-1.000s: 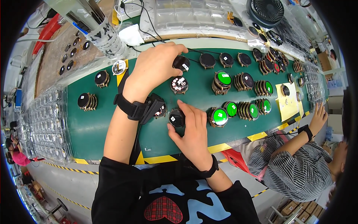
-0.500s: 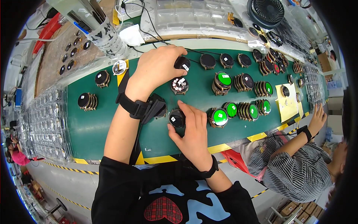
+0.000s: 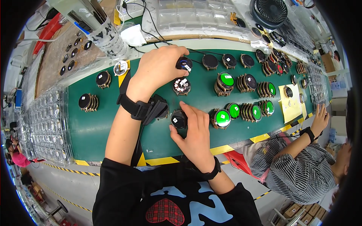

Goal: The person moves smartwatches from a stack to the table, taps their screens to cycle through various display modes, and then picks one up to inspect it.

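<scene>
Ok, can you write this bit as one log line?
left hand: on lit watch | right hand: on dark watch | flowery-screened watch: between those watches

A: How is the light?

B: Bright, whitish and fairly even, seemingly from above; shadows on the green mat (image 3: pixel 85 133) are soft.

A: Any glare?

B: White glints scatter across the clear trays (image 3: pixel 51 128) at left, and a pale reflection washes over part of a green watch screen (image 3: pixel 221 117).

A: And sharpness?

B: Mid-view, the left hand (image 3: pixel 162 64), the right hand (image 3: pixel 194 132) and the dark watch (image 3: pixel 179 117) beneath its fingers look crisp. Toward the rim, detail softens, the mat's edges bow, the co-worker (image 3: pixel 296 171) appears stretched, and the corners go black.
</scene>
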Demonstrator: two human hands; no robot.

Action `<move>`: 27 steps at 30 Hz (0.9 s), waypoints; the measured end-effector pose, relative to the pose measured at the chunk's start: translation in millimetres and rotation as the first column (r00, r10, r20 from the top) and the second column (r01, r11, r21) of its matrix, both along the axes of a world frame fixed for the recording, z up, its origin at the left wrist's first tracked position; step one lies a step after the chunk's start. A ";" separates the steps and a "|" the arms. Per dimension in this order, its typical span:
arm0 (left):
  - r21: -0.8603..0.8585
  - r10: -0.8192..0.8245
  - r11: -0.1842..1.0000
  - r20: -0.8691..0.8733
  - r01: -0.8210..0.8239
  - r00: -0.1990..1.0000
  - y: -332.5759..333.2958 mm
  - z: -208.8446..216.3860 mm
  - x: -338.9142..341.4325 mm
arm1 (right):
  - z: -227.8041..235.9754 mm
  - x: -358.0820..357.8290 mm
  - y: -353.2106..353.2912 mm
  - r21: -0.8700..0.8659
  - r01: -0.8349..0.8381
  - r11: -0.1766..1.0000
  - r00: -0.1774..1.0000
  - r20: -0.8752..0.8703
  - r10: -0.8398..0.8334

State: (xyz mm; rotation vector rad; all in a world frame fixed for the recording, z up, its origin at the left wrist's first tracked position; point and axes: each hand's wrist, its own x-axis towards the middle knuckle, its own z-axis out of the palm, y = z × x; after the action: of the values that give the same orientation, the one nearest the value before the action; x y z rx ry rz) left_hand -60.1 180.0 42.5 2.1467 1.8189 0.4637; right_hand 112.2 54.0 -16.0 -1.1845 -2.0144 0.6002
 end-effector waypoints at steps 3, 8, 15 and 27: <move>-0.008 0.005 1.000 -0.013 -0.005 1.000 1.1 -2.6 0.8 | -0.3 -0.1 0.3 -0.003 0.000 1.000 1.000 -0.002 0.000; 0.063 -0.034 0.997 -0.107 0.040 0.994 4.0 -6.3 2.9 | 0.7 0.0 0.4 0.005 0.001 1.000 1.000 0.002 -0.001; 0.089 -0.129 0.987 -0.040 0.132 0.991 -15.6 19.0 -4.8 | 1.4 0.7 -0.8 0.027 -0.010 1.000 1.000 -0.003 0.010; 0.013 0.035 0.999 -0.057 -0.034 0.998 -81.3 52.3 -70.1 | 1.1 2.6 1.7 -0.005 0.013 1.000 1.000 0.023 -0.013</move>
State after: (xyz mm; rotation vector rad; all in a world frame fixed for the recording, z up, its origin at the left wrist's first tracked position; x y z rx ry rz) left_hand -130.2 98.7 94.7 2.1610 1.8908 0.4256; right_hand 114.8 55.8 -14.8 -1.2118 -2.0238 0.5889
